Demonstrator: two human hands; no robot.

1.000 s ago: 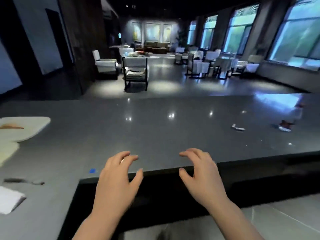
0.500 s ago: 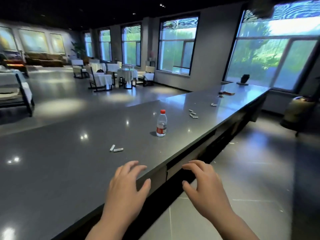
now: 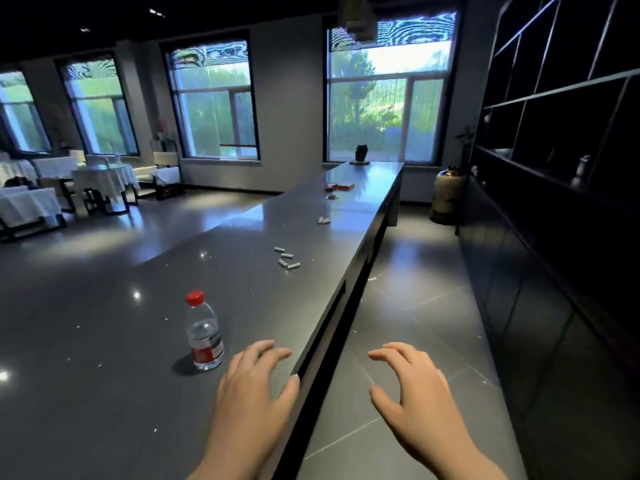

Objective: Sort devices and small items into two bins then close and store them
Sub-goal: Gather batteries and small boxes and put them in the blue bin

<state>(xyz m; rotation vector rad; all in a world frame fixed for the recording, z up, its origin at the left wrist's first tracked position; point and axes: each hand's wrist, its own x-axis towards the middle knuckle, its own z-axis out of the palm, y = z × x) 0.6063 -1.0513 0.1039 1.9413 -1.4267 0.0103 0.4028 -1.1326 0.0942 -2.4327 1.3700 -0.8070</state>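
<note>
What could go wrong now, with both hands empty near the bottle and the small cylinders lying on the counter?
1. The left hand hovers close to the upright water bottle; a careless reach might tip it.
2. The small cylinders lie loose not far from the edge of the counter; a sweep could roll them to the floor.
3. No bins are in view, so items may need carrying.

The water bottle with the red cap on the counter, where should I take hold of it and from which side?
Probably grip the water bottle round its clear body above the red label, coming from its right with the left hand, which hovers open right beside it. The bottle stands upright on the counter with nothing near it, and its round, even body suits a wrap grip; the red cap is narrower.
</note>
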